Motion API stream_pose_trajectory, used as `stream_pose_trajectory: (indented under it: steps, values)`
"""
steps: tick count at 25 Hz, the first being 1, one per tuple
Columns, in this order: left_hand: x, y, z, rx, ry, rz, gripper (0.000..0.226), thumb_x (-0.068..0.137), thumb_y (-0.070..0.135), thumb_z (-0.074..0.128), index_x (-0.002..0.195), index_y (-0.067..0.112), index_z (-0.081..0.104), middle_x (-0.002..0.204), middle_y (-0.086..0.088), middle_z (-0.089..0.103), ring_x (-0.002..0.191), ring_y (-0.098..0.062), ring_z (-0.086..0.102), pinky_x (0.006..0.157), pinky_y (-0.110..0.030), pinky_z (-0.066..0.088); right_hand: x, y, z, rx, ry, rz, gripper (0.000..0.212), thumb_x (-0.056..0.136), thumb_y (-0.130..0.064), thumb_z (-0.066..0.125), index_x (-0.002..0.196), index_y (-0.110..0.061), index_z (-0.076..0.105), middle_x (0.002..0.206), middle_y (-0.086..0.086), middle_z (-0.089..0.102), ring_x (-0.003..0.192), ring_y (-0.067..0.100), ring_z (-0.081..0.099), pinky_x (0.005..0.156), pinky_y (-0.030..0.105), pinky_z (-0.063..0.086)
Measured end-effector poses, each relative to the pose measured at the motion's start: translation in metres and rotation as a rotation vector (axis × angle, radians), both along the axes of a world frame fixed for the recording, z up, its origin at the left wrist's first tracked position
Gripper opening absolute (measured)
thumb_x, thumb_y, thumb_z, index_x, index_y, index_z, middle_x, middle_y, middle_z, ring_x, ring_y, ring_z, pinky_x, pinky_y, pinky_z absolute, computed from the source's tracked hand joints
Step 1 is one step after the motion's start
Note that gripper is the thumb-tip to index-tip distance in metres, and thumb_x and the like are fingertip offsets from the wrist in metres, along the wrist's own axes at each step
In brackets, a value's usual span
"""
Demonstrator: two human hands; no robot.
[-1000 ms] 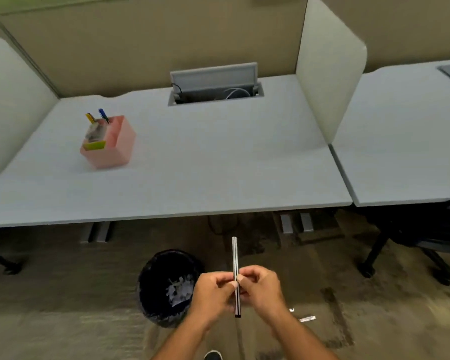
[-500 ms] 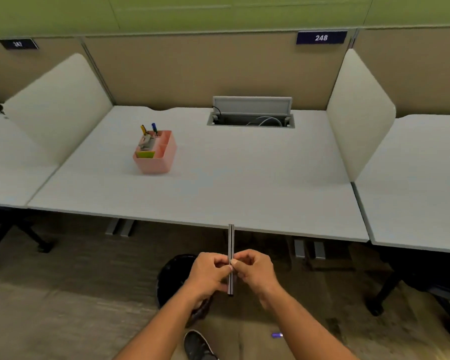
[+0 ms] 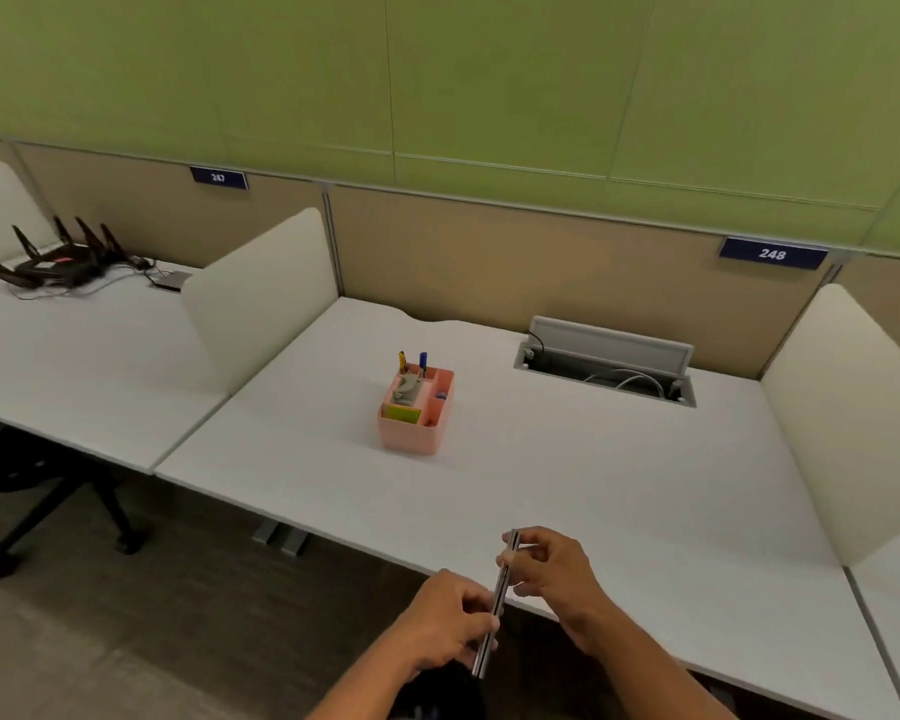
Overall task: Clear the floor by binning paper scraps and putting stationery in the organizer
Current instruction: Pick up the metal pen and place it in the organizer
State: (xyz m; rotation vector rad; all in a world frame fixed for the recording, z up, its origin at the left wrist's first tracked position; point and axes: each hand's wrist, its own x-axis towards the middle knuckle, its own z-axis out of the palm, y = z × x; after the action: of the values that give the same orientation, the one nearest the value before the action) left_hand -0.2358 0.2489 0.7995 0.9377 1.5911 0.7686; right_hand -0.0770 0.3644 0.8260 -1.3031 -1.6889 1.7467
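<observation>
Both hands hold a thin metal ruler edge-on at the desk's front edge. My left hand pinches its lower part and my right hand pinches its upper part. The pink organizer stands farther back on the white desk, left of centre. It holds a yellow pen, a blue pen, a grey item and a green-yellow pad. The black bin shows only as a dark patch below my left wrist.
White divider screens stand at the desk's left and right. A cable hatch lies open at the back. A black router sits on the left desk. A black chair base stands on the floor at left.
The view has risen and swung left, off the floor and onto the desk. Both hands moved up and forward with the ruler, which now tilts to the right.
</observation>
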Motion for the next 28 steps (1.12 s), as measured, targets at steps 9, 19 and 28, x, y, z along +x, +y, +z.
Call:
stream_pose_trajectory:
  steps: [9,19,28]
  values:
    - [-0.076,0.043,-0.004,0.054,0.124,0.177,0.01,0.094,0.025,0.076,0.103,0.027,0.08,0.096,0.005,0.08,0.088,-0.012,0.08,0.08,-0.035,0.068,-0.097,0.062,0.004,0.004,0.052,0.055,0.01,0.09,-0.009,0.077,0.1,-0.007,0.075,0.09,0.014,0.08,0.086,0.031,0.08,0.082,0.046,0.066]
    - [-0.157,0.156,-0.031,0.018,0.382,0.511,0.03,0.099,0.03,0.068,0.128,0.025,0.07,0.124,0.009,0.071,0.105,-0.005,0.065,0.097,-0.023,0.053,-0.203,0.206,0.002,0.109,0.096,-0.076,0.008,0.092,-0.012,0.075,0.093,-0.019,0.074,0.082,-0.001,0.08,0.08,0.02,0.079,0.065,0.024,0.063]
    - [-0.203,0.219,-0.047,-0.097,0.449,0.585,0.036,0.101,0.03,0.065,0.137,0.024,0.061,0.138,0.001,0.065,0.122,-0.016,0.063,0.099,-0.027,0.051,-0.275,0.307,-0.023,0.168,0.094,-0.13,0.006,0.096,-0.018,0.07,0.1,-0.022,0.07,0.094,0.0,0.076,0.085,0.018,0.076,0.076,0.032,0.065]
